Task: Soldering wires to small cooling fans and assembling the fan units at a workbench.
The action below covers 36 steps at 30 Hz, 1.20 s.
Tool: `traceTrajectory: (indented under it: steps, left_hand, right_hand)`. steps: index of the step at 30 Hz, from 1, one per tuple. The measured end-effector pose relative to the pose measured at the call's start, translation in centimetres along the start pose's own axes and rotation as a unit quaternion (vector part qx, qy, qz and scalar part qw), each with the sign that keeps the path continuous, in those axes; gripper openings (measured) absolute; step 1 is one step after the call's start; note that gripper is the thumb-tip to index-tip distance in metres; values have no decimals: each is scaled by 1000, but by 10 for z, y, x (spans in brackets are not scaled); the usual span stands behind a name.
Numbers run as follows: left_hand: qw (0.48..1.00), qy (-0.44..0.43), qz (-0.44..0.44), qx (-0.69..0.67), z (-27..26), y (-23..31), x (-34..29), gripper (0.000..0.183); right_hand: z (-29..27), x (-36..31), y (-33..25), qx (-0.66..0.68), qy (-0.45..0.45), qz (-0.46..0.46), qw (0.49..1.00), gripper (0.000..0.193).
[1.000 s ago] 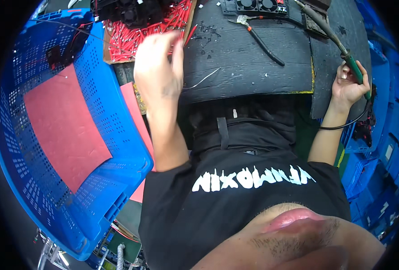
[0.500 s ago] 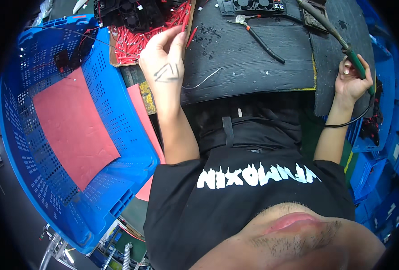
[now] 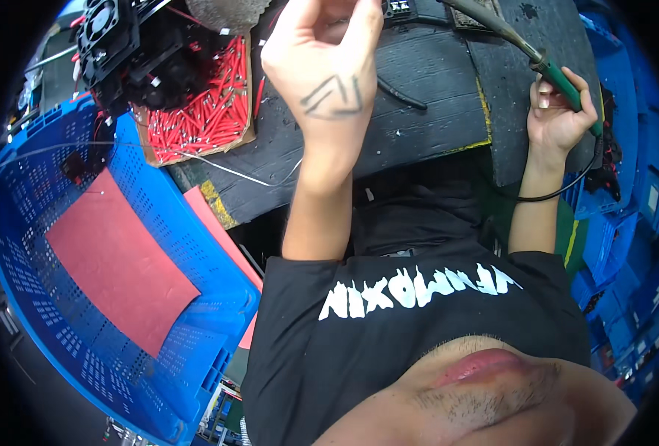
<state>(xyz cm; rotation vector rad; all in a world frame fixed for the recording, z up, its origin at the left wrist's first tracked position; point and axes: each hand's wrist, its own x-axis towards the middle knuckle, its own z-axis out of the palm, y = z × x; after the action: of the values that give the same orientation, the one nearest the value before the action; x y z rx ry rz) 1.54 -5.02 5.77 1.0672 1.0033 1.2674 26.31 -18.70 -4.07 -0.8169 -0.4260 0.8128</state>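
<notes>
My right hand (image 3: 556, 126) is wrapped round the green handle of a soldering iron (image 3: 565, 88), whose metal shaft points up and left over the bench. Raised over the dark bench, my left hand (image 3: 322, 70) has curled fingers, and the top edge of the picture cuts off the fingertips. What it pinches, if anything, is hidden. A thin silvery wire (image 3: 229, 170) runs from beside my left wrist across to the left. Left of that hand is a cardboard box (image 3: 249, 135) full of red sleeved pieces (image 3: 195, 123).
Black fan units (image 3: 140, 59) are piled behind the box. At the left stands a blue perforated crate (image 3: 229, 297) with a red sheet (image 3: 125, 260) inside. The bench (image 3: 418, 123) has a yellow-marked front edge. Blue bins (image 3: 641, 201) line the right side.
My left hand has moved right and farther away, from beside the box to over the bench, hiding most of the pliers. The view has shifted. My right hand still grips the soldering iron.
</notes>
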Motion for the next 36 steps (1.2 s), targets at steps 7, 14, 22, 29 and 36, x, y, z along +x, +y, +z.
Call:
traceTrajectory:
  steps: [7,14,22,29,36]
  left_hand:
    - [950,-13,172,259,-2,-21,12,14]
    - [977,-18,83,193,2,-36,12,18]
    - [970,-29,117,212,-2,-22,8,19]
    - [943,-14,275,189,-7,-39,18,16]
    - [966,-26,155,207,-6,-23,9,16]
  right_hand:
    - [18,-18,-13,-136,16,-73,988,48]
    - [38,-21,-39,-262,-197,-168,930,49]
    - [53,-20,-45,-334,-255,-217,881,47]
    - [55,-22,-40,-342,-240,-216,882,45]
    - [59,-23,-39,-353,-240,-227,875,43]
